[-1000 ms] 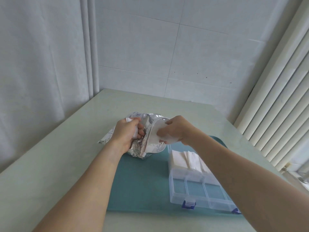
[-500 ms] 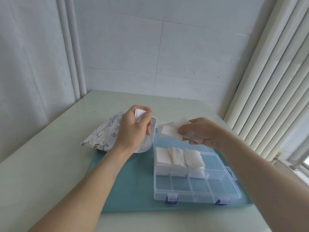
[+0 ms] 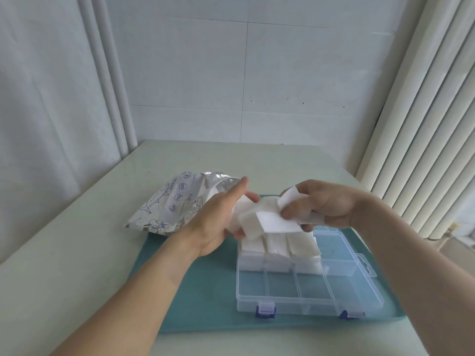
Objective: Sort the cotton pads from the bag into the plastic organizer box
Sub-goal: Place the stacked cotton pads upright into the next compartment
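We judged the cotton pads (image 3: 267,219) at centre frame, just above the plastic organizer box (image 3: 308,291), to be light, soft and apt to shed sheets, best pinched across the stack's flat faces. Our left hand (image 3: 218,222) cradled them, fingers fairly straight; our right hand (image 3: 326,204) pinched several. The bag (image 3: 177,204), left on the bench (image 3: 64,265), bore blue print too small to read.
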A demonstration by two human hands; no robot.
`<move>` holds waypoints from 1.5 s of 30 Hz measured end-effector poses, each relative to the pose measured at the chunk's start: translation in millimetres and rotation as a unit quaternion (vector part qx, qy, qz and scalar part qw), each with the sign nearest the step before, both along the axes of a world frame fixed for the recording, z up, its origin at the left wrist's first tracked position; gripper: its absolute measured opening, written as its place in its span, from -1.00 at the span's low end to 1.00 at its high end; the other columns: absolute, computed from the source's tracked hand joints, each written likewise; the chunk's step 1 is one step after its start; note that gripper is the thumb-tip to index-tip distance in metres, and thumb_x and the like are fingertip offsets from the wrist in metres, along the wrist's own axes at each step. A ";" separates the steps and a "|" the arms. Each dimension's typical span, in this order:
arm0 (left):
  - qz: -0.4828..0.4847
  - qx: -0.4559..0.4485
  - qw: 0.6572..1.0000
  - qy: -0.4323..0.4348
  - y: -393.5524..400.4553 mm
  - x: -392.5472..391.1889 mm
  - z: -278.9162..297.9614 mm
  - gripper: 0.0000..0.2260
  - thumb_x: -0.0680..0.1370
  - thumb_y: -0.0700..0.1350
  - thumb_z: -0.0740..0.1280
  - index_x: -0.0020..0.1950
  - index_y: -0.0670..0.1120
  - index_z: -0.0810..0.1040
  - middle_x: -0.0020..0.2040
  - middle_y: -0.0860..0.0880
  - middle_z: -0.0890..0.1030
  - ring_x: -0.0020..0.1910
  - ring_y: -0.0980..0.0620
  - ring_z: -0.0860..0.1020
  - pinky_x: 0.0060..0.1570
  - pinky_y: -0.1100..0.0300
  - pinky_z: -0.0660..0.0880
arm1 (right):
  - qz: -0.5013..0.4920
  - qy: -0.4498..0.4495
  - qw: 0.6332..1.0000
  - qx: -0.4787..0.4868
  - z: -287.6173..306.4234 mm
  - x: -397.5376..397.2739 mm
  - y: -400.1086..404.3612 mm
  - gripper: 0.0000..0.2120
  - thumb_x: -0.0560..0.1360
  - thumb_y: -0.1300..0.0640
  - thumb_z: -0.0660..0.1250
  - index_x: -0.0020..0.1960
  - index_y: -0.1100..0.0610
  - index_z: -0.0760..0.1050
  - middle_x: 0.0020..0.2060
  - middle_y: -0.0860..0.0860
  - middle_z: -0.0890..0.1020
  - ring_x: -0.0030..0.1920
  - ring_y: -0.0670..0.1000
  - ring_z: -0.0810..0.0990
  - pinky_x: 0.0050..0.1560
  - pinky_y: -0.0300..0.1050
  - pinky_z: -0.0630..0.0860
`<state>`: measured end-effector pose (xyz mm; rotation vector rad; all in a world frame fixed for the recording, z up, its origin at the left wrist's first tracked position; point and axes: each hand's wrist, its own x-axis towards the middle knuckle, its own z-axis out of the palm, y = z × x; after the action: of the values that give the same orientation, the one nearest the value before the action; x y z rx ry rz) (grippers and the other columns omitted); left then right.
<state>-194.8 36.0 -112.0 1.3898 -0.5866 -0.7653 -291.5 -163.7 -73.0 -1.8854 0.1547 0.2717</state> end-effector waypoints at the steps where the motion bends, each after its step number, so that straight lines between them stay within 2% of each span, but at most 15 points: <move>1: -0.031 0.001 0.999 -0.012 1.7 -1.0 -0.6 -0.70 0.61 0.10 0.25 0.00 -0.13 0.55 -0.26 -0.11 0.58 -0.37 -0.02 0.52 -0.44 0.20 0.30 | -0.002 0.004 1.000 -0.014 -1.5 3.3 0.6 -0.94 0.33 0.19 0.43 -0.21 0.09 0.67 -0.32 -0.02 0.58 -0.30 -0.04 0.52 -0.33 -0.17 0.44; 3: -0.062 0.001 0.997 -0.042 4.5 -3.6 -1.8 -0.80 0.62 -0.06 0.28 -0.01 -0.20 0.51 -0.27 -0.20 0.62 -0.39 -0.07 0.55 -0.45 0.19 0.34 | -0.022 -0.011 0.999 -0.044 -3.8 8.7 0.3 -0.82 0.33 0.15 0.45 -0.07 0.15 0.68 -0.25 0.03 0.61 -0.25 -0.01 0.54 -0.32 -0.18 0.46; 5: -0.051 -0.006 0.998 -0.039 4.9 -4.8 -4.3 -0.85 0.65 -0.16 0.25 0.01 -0.24 0.50 -0.22 -0.30 0.65 -0.35 -0.13 0.58 -0.42 0.20 0.43 | -0.052 -0.045 0.997 -0.043 -7.6 12.7 -1.6 -0.74 0.32 0.14 0.48 -0.01 0.19 0.68 -0.23 0.07 0.62 -0.28 0.00 0.54 -0.35 -0.20 0.47; 8: -0.033 -0.040 0.999 0.005 3.4 -5.4 -7.3 -0.86 0.66 -0.18 0.22 0.03 -0.23 0.51 -0.13 -0.30 0.67 -0.16 -0.19 0.67 -0.34 0.19 0.53 | -0.075 -0.081 0.994 -0.021 -14.0 14.1 -6.2 -0.74 0.31 0.16 0.51 0.00 0.17 0.70 -0.24 0.09 0.62 -0.32 -0.01 0.53 -0.40 -0.22 0.46; 12: -0.014 -0.067 0.997 0.045 1.2 -6.6 -8.3 -0.81 0.67 -0.17 0.20 0.17 -0.26 0.51 -0.07 -0.25 0.68 -0.15 -0.14 0.69 -0.33 0.20 0.55 | -0.111 -0.130 0.985 0.007 -24.9 16.2 -10.2 -0.74 0.42 0.31 0.52 0.09 0.16 0.68 -0.15 0.09 0.67 -0.25 0.03 0.53 -0.35 -0.17 0.48; 16: 0.019 -0.083 0.994 0.063 0.9 -3.9 -7.3 -0.76 0.66 -0.18 0.21 0.26 -0.27 0.49 -0.05 -0.20 0.70 -0.18 -0.10 0.70 -0.35 0.24 0.54 | -0.186 -0.175 0.966 0.033 -26.7 15.7 -20.2 -0.62 0.28 0.16 0.59 0.08 0.15 0.69 -0.09 0.10 0.66 -0.13 0.10 0.51 -0.20 -0.01 0.42; 18: 0.033 -0.092 0.993 0.069 1.4 -1.7 -6.6 -0.76 0.65 -0.21 0.23 0.28 -0.29 0.47 -0.07 -0.20 0.69 -0.19 -0.10 0.70 -0.35 0.24 0.55 | -0.211 -0.194 0.958 0.034 -23.5 13.0 -23.1 -0.66 0.33 0.24 0.60 0.08 0.19 0.67 -0.09 0.08 0.65 -0.10 0.07 0.52 -0.21 -0.08 0.45; 22: 0.035 -0.084 0.992 0.086 1.5 -2.0 -5.7 -0.85 0.64 -0.25 0.24 0.17 -0.25 0.52 -0.11 -0.18 0.70 -0.21 -0.11 0.70 -0.36 0.20 0.57 | -0.168 -0.222 0.960 0.000 -16.0 4.9 -18.5 -0.72 0.35 0.25 0.57 0.05 0.18 0.68 -0.13 0.11 0.65 -0.21 0.10 0.49 -0.26 -0.01 0.34; 24: 0.016 -0.071 0.992 0.099 2.2 -3.1 -4.7 -0.82 0.64 -0.22 0.24 0.19 -0.24 0.54 -0.06 -0.23 0.68 -0.19 -0.12 0.70 -0.34 0.18 0.58 | -0.147 -0.233 0.961 -0.015 -11.6 2.5 -10.8 -0.80 0.43 0.31 0.51 0.04 0.19 0.67 -0.19 0.11 0.64 -0.30 0.06 0.46 -0.36 -0.13 0.34; 28: -0.057 -0.070 0.986 0.137 5.4 -6.1 1.9 -0.70 0.63 0.01 0.21 0.16 -0.12 0.63 0.06 -0.29 0.65 -0.12 -0.16 0.68 -0.33 0.17 0.56 | -0.152 -0.247 0.951 -0.107 -8.2 8.6 6.6 -0.88 0.43 0.29 0.50 -0.05 0.16 0.66 -0.37 0.11 0.60 -0.40 0.04 0.46 -0.45 -0.17 0.35; 31: -0.092 -0.069 0.986 0.118 7.8 -6.9 5.5 -0.67 0.54 0.11 0.25 0.06 -0.04 0.70 0.11 -0.30 0.65 -0.08 -0.16 0.68 -0.31 0.18 0.56 | -0.150 -0.239 0.947 -0.157 -10.2 15.9 14.5 -0.87 0.40 0.27 0.49 -0.06 0.14 0.66 -0.29 0.24 0.63 -0.41 0.03 0.50 -0.40 -0.12 0.41; 34: -0.092 -0.071 0.987 0.108 8.2 -5.3 3.9 -0.66 0.54 0.05 0.26 0.19 -0.12 0.61 0.10 -0.27 0.66 -0.09 -0.14 0.69 -0.31 0.21 0.55 | -0.146 -0.230 0.947 -0.173 -11.7 17.5 16.4 -0.90 0.40 0.26 0.48 -0.08 0.15 0.65 -0.30 0.26 0.61 -0.44 0.02 0.47 -0.44 -0.17 0.38; 39: -0.072 -0.060 0.989 0.114 7.1 -4.1 -2.0 -0.78 0.62 -0.21 0.24 0.22 -0.20 0.55 0.03 -0.24 0.68 -0.10 -0.11 0.70 -0.33 0.25 0.54 | -0.146 -0.227 0.945 -0.186 -14.2 15.7 14.8 -0.96 0.41 0.24 0.50 -0.15 0.16 0.65 -0.37 0.18 0.60 -0.44 -0.01 0.46 -0.42 -0.18 0.37; 42: -0.064 -0.061 0.987 0.132 5.8 -4.0 -2.5 -0.78 0.63 -0.23 0.23 0.23 -0.22 0.55 0.02 -0.26 0.68 -0.15 -0.10 0.69 -0.37 0.26 0.52 | -0.157 -0.233 0.942 -0.183 -17.1 15.1 13.1 -0.89 0.41 0.18 0.54 -0.12 0.19 0.67 -0.36 0.09 0.59 -0.39 -0.05 0.46 -0.38 -0.21 0.38; 45: -0.040 -0.061 0.987 0.145 5.1 -3.1 -2.9 -0.81 0.63 -0.23 0.24 0.18 -0.23 0.57 0.02 -0.27 0.67 -0.17 -0.08 0.69 -0.39 0.28 0.51 | -0.189 -0.247 0.935 -0.168 -17.0 12.3 9.7 -0.88 0.42 0.14 0.56 -0.07 0.12 0.70 -0.31 -0.01 0.62 -0.36 -0.08 0.51 -0.34 -0.21 0.44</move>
<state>-197.9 41.2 -114.8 1.1222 -0.4550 -0.9601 -279.2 -154.0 -90.0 -2.1502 0.2250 -0.5228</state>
